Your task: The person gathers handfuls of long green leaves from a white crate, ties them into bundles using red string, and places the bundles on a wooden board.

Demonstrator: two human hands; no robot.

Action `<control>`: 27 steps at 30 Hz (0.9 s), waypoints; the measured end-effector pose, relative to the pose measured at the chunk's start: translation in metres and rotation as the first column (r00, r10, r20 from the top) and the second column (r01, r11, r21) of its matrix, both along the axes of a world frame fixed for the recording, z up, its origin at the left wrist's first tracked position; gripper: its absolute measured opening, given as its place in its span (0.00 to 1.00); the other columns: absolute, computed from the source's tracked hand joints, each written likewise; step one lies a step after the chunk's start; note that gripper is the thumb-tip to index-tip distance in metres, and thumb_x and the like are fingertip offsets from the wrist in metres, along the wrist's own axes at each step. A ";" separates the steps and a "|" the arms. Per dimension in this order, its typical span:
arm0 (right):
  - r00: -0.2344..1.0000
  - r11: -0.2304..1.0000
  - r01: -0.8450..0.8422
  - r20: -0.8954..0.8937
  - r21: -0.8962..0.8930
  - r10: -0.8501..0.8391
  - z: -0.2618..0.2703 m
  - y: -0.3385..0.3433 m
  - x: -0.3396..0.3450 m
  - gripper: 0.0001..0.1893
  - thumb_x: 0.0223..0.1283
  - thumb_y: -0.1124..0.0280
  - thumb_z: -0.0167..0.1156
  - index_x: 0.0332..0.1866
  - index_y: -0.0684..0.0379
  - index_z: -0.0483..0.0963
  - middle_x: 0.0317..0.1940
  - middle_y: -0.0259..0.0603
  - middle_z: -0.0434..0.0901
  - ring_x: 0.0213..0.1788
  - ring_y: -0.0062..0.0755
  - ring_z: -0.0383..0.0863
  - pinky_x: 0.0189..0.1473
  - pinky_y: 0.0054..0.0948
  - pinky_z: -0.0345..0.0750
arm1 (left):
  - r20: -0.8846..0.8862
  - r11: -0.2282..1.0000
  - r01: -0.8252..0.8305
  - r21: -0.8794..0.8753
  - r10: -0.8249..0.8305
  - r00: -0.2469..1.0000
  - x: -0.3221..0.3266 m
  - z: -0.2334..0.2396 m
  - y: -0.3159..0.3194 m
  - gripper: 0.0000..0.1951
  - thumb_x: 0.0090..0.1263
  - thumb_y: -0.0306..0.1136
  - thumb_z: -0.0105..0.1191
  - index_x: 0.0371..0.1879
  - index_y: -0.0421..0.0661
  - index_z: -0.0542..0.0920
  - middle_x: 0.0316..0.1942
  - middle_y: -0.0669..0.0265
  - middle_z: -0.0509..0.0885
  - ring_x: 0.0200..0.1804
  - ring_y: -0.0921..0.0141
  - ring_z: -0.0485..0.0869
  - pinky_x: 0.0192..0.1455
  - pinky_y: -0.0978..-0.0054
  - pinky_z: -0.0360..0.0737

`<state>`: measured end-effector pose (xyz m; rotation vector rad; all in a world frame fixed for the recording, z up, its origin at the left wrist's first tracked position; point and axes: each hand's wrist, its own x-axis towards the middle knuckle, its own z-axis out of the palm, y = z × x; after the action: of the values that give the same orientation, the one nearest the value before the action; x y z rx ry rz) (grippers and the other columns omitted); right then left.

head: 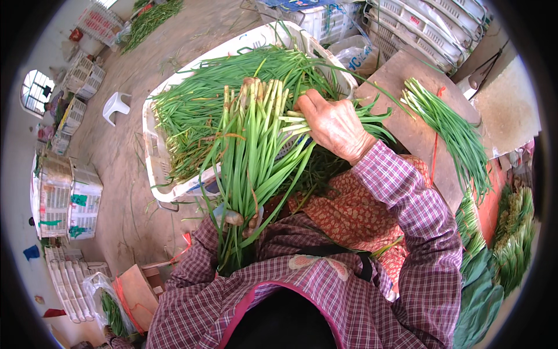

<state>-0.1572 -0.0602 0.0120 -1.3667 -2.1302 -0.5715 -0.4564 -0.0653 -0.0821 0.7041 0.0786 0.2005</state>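
My left hand (234,217) grips a bunch of garlic chives (257,148) near the leaf end, close to my lap. The pale stem ends point up and away from me, and leaves hide part of that hand. Between the fingers of my right hand (335,126) are a few chive stalks (296,123), their cut ends turned left beside the bunch. Behind both hands stands a white plastic crate (150,144) piled with loose chives (218,83). Some withered brown leaf strips cling to the bunch.
A bundle of chives (449,126) lies with red ties on a wooden board (392,83) to my right. More bundles (516,235) sit beyond it. Stacked white crates (418,30) stand at the back right. A white stool (116,107) is on the floor at left.
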 end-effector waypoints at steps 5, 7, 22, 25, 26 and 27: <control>0.999 0.998 0.048 -0.020 -0.041 -0.049 -0.003 0.010 0.012 0.03 0.53 0.79 0.50 0.31 0.59 0.64 0.22 0.40 0.67 0.10 0.30 0.67 0.09 0.32 0.65 | 0.132 0.999 0.048 -0.011 -0.046 0.990 -0.012 -0.004 0.004 0.16 0.62 0.36 0.60 0.44 0.42 0.75 0.34 0.64 0.77 0.36 0.70 0.81 0.29 0.79 0.78; 0.990 0.990 0.139 -0.020 -0.023 -0.140 0.000 0.018 0.034 0.03 0.56 0.80 0.48 0.33 0.59 0.64 0.17 0.39 0.70 0.12 0.31 0.71 0.08 0.30 0.67 | 0.164 0.998 0.056 -0.006 -0.054 0.985 -0.018 -0.005 0.005 0.14 0.62 0.34 0.60 0.43 0.42 0.75 0.32 0.65 0.77 0.35 0.69 0.81 0.28 0.78 0.77; 0.670 0.908 -0.162 -0.719 -0.387 -0.186 0.036 -0.021 0.008 0.19 0.57 0.62 0.62 0.48 0.64 0.75 0.28 0.40 0.82 0.27 0.29 0.81 0.30 0.26 0.77 | 0.187 0.975 -0.216 0.052 0.203 0.961 -0.063 -0.003 0.027 0.18 0.57 0.33 0.65 0.45 0.44 0.75 0.31 0.63 0.79 0.29 0.66 0.77 0.26 0.71 0.72; 0.150 0.714 -0.573 -0.908 -0.403 -0.392 0.038 -0.016 -0.025 0.22 0.56 0.57 0.64 0.50 0.63 0.74 0.17 0.25 0.72 0.17 0.14 0.68 0.19 0.16 0.66 | 0.172 0.963 -0.206 0.174 0.176 0.969 -0.043 0.010 0.028 0.17 0.57 0.37 0.65 0.41 0.43 0.76 0.31 0.63 0.79 0.30 0.67 0.79 0.24 0.73 0.74; 0.002 0.745 -0.617 -0.946 -0.256 -0.323 0.029 -0.007 -0.034 0.24 0.54 0.56 0.65 0.51 0.61 0.74 0.15 0.20 0.65 0.14 0.09 0.60 0.16 0.14 0.58 | 0.158 0.955 -0.202 0.217 0.169 0.973 -0.039 0.011 0.028 0.17 0.58 0.38 0.65 0.40 0.43 0.77 0.32 0.63 0.79 0.30 0.67 0.80 0.23 0.74 0.74; -0.118 0.729 -0.660 -0.934 -0.181 -0.338 0.031 -0.004 -0.042 0.21 0.54 0.57 0.66 0.49 0.59 0.75 0.17 0.21 0.68 0.14 0.09 0.61 0.16 0.15 0.59 | 0.150 0.962 -0.187 0.200 0.158 0.976 -0.038 0.007 0.027 0.17 0.57 0.38 0.65 0.40 0.43 0.77 0.32 0.63 0.79 0.31 0.67 0.80 0.23 0.74 0.74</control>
<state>-0.1990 -0.0637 0.0426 -0.9892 -0.9216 1.2986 -0.4947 -0.0388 -0.0753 0.8968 -0.0094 0.4277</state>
